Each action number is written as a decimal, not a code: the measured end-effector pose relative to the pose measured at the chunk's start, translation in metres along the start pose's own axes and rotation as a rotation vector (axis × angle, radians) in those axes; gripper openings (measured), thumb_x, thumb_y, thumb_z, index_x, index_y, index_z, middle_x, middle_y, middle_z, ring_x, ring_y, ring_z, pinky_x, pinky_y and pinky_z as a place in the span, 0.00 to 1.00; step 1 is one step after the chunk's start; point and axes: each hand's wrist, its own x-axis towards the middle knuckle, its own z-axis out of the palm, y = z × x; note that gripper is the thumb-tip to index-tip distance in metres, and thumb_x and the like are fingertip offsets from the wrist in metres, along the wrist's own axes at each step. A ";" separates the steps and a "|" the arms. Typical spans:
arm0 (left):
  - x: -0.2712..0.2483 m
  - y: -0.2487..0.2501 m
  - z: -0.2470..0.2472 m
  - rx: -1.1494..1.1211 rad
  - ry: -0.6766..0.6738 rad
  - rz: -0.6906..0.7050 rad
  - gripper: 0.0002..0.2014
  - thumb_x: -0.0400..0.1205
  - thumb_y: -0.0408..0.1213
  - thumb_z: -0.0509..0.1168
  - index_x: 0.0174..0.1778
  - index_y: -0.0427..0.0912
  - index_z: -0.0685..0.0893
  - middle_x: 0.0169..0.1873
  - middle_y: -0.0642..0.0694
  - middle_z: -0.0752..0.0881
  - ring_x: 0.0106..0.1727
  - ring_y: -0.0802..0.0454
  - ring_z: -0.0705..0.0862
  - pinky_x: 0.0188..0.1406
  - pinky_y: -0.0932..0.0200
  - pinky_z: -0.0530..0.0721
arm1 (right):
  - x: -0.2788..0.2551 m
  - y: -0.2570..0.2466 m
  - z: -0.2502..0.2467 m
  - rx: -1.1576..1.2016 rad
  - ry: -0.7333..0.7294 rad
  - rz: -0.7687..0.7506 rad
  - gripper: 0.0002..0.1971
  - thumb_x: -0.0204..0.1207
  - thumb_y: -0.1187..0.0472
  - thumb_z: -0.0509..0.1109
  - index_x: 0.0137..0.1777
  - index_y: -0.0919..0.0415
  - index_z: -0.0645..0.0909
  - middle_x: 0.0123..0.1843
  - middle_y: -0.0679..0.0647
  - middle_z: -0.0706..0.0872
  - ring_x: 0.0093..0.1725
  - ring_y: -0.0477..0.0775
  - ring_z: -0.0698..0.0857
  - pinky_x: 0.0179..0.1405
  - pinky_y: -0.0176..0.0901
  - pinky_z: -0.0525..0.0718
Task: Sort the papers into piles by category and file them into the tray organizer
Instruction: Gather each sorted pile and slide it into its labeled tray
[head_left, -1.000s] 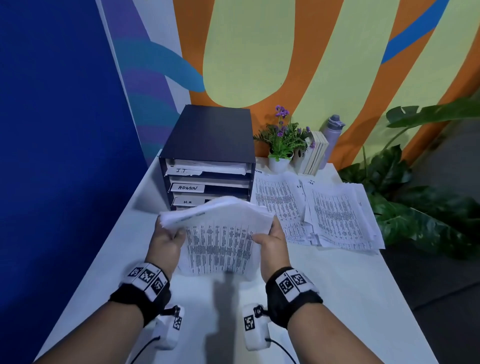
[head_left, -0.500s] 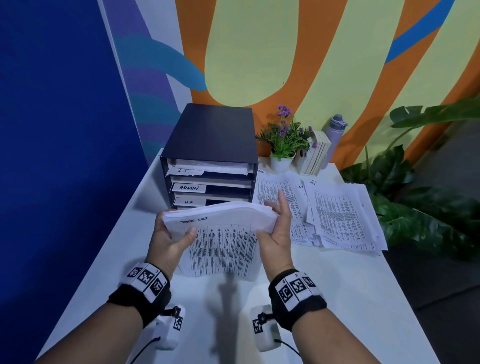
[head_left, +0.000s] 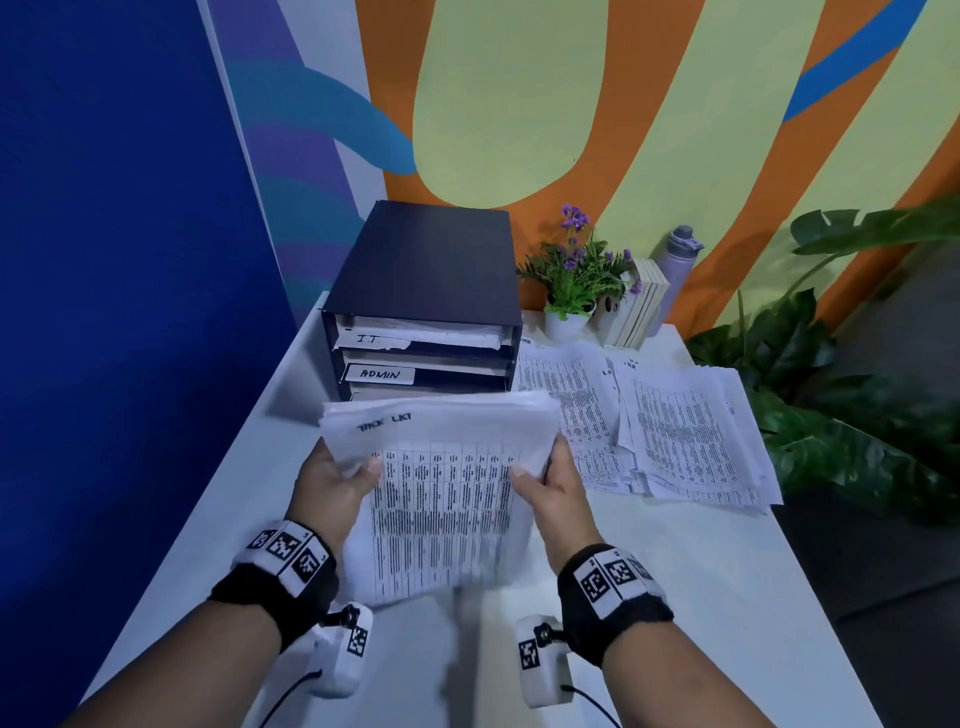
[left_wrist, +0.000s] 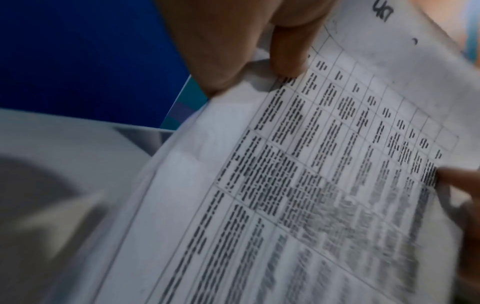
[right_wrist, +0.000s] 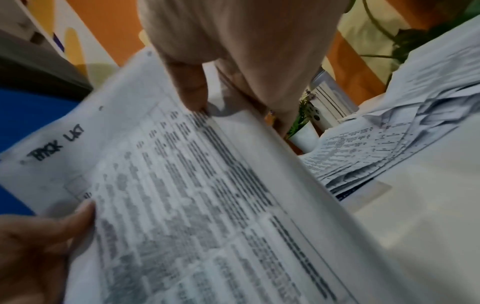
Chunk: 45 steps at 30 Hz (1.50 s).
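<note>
Left hand (head_left: 332, 483) and right hand (head_left: 556, 483) each grip a side edge of a thick white stack of printed table sheets (head_left: 447, 499), held above the white table (head_left: 701, 597) before the dark blue tray organizer (head_left: 426, 291). I.T. tray holds papers; two loose white paper piles (head_left: 649, 431) remain unfiled.

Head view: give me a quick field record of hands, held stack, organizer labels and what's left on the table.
left hand: grips the left edge of the held stack, thumb on top
right hand: grips the right edge, thumb on top
held stack: printed tables, handwritten heading on the top sheet, raised in front of the tray organizer
tray organizer: dark, labels I.T. and ADMIN readable; lower label hidden by the stack
loose piles: two spread piles on the table, right of the organizer
behind piles: potted plant, books, bottle
</note>
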 end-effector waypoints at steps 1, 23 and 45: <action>0.002 -0.003 -0.003 -0.013 0.011 -0.006 0.15 0.79 0.21 0.66 0.54 0.45 0.81 0.49 0.50 0.88 0.52 0.53 0.85 0.47 0.61 0.79 | 0.002 0.002 0.000 -0.045 -0.009 0.021 0.27 0.74 0.59 0.72 0.74 0.51 0.71 0.71 0.54 0.81 0.72 0.55 0.79 0.74 0.57 0.76; 0.011 -0.074 -0.055 0.245 -0.371 -0.563 0.22 0.82 0.30 0.67 0.69 0.50 0.70 0.57 0.53 0.85 0.60 0.49 0.85 0.66 0.46 0.81 | 0.105 0.075 0.039 -0.365 0.201 0.569 0.27 0.75 0.72 0.72 0.75 0.73 0.72 0.71 0.66 0.79 0.70 0.65 0.79 0.70 0.48 0.75; 0.165 -0.098 0.002 0.613 -0.367 -0.598 0.11 0.81 0.45 0.68 0.57 0.49 0.80 0.38 0.39 0.91 0.27 0.45 0.83 0.23 0.61 0.75 | 0.138 0.101 0.040 -0.520 0.265 0.473 0.23 0.79 0.63 0.69 0.74 0.64 0.74 0.54 0.56 0.85 0.56 0.57 0.85 0.66 0.50 0.81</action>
